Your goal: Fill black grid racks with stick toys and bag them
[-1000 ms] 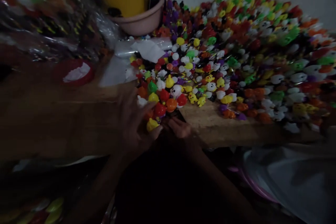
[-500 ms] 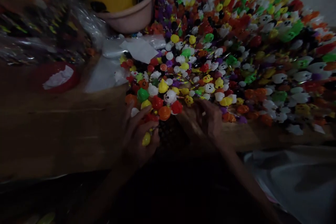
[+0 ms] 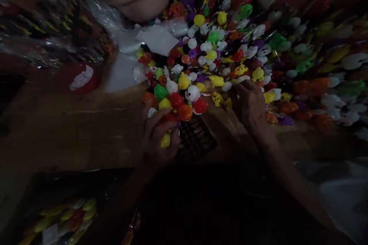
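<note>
1. The toys (image 3: pixel 177 100) are small, rounded, glossy heads in red, orange, yellow, green and white; a white one (image 3: pixel 192 93) bears a black-marked face.
2. They stand crowded over the far left part of a black grid (image 3: pixel 202 138) on the table (image 3: pixel 86 130), its square cells showing at the near right.
3. Counts: one grid, one pink basin (image 3: pixel 145 4), one red dish (image 3: pixel 96 81) with white paper in it. The toys in the pile (image 3: pixel 247 46) behind are too many and too dim to count.
4. The hands are well apart. The left hand (image 3: pixel 159 132) is half closed, its fingers curled about a red toy and a yellow toy (image 3: pixel 165 140); whether it grips them cannot be told.
5. The right hand (image 3: pixel 248 101) bends down at the pile's near edge, beside yellow toys; its fingertips are lost in shadow, so its hold cannot be told.
</note>
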### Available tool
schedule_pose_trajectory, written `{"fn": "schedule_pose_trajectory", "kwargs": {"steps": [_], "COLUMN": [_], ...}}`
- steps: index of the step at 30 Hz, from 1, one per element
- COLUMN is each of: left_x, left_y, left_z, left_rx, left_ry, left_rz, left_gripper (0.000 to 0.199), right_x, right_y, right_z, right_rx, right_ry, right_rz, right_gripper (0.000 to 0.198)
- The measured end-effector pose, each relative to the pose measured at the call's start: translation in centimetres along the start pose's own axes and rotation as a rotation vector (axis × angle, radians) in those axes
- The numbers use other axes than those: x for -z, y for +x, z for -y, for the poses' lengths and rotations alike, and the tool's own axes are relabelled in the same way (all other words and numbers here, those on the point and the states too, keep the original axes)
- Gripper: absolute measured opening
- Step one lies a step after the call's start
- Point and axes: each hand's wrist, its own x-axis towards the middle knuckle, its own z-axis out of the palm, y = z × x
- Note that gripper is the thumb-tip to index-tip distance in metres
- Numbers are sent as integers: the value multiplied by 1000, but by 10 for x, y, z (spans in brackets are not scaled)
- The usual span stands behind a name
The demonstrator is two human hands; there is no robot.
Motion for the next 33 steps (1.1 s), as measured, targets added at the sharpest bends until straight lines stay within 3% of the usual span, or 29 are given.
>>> {"fn": "schedule_pose_trajectory", "kwargs": {"steps": [5,8,11,18,21,26,33], "left_x": [4,8,9,9,8,8,8], "left_y": [1,1,0,-4,-6,-11,-5], "left_z": [0,1,3,2,0,1,0], "left_rx": [-20,15,51,75,110,155,118], "left_ry": [53,22,1,25,23,61,14], "left_rz": [12,25,60,62,68,138,85], "left_gripper": [25,20,16,15,16,17,12], "right_x": [24,25,17,6,8,5,-1], "right_y": [-60,-91,-103,-109,-106,-84,-64], "right_z": [17,37,54,68,86,116,110], "right_rx": [-69,-72,-53,-79,-107,-61,76], "right_ry": [246,491,568,520,657,958,868], "right_rz": [-85,-7,83,116,82,200,332], "right_gripper": [22,21,25,19,14,13,17]}}
